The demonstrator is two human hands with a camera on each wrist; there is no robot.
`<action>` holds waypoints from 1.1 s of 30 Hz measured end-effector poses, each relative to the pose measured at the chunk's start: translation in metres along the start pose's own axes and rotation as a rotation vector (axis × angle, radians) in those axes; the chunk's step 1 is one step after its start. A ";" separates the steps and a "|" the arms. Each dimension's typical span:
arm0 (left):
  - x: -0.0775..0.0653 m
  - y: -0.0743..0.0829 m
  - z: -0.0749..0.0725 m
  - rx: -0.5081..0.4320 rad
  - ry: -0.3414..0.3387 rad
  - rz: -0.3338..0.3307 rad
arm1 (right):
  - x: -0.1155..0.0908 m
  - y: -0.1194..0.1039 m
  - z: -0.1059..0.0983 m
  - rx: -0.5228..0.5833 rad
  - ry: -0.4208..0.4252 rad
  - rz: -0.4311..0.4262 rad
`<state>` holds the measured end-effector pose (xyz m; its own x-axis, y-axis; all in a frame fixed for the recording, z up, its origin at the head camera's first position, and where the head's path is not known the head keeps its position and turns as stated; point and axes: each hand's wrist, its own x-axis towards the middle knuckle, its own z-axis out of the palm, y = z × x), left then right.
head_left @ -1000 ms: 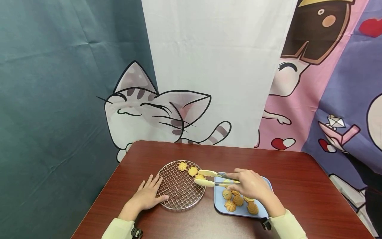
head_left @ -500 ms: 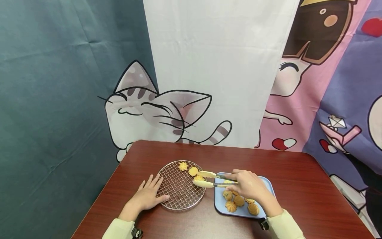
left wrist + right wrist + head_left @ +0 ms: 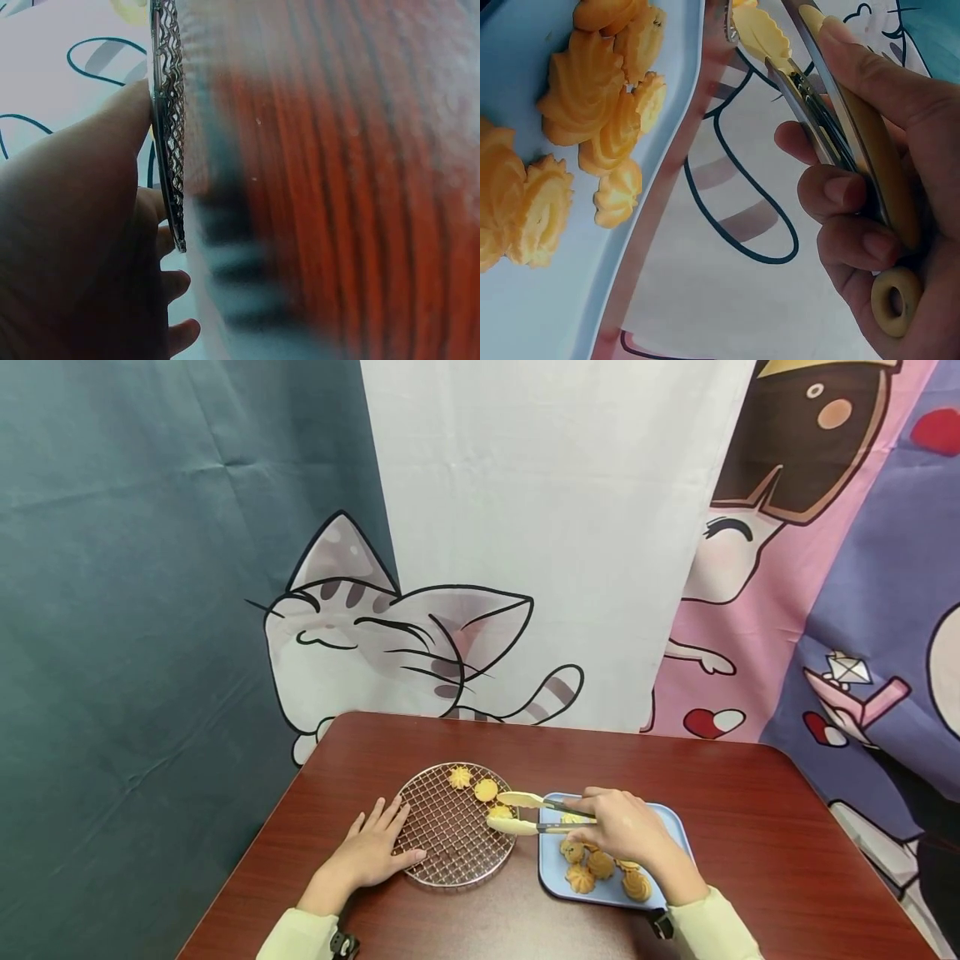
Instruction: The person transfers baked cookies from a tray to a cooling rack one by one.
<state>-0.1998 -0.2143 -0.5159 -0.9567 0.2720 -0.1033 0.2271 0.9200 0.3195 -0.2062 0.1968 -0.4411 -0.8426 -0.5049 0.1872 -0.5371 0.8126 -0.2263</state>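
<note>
My left hand (image 3: 370,853) rests with fingers spread on the left rim of a round wire rack (image 3: 453,847). In the left wrist view the rack (image 3: 172,127) shows edge-on beside the fingers. My right hand (image 3: 628,825) grips a pair of tongs (image 3: 517,827) with cream tips and metal arms. In the right wrist view, thumb and fingers curl round the tongs (image 3: 877,157). The parted tips stand at a piped cookie (image 3: 500,812) on the rack's right side; whether they touch it, I cannot tell. Two more cookies, one flower-shaped (image 3: 460,777) and one round (image 3: 486,790), lie along the far rim.
A light blue tray (image 3: 553,870) stands right of the rack, under my right hand. It bears several piped cookies (image 3: 600,864), partly hidden by the hand. The brown wooden table (image 3: 420,739) has a printed curtain (image 3: 555,527) hanging behind its far edge.
The tongs' tips have parted slightly, the nearer one shifting down, and more of the cookie on the right shows between them. The left hand and the rack have stayed put.
</note>
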 end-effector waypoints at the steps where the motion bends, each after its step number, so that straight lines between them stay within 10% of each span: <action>1: 0.000 0.000 0.000 0.001 0.001 0.001 | 0.000 0.000 0.000 0.002 -0.002 0.003; 33: 0.000 -0.002 0.004 0.006 0.015 0.011 | -0.045 0.031 -0.033 0.021 0.040 0.166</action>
<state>-0.2002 -0.2154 -0.5202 -0.9567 0.2783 -0.0856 0.2390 0.9185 0.3151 -0.1832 0.2544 -0.4248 -0.9178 -0.3521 0.1837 -0.3920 0.8773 -0.2768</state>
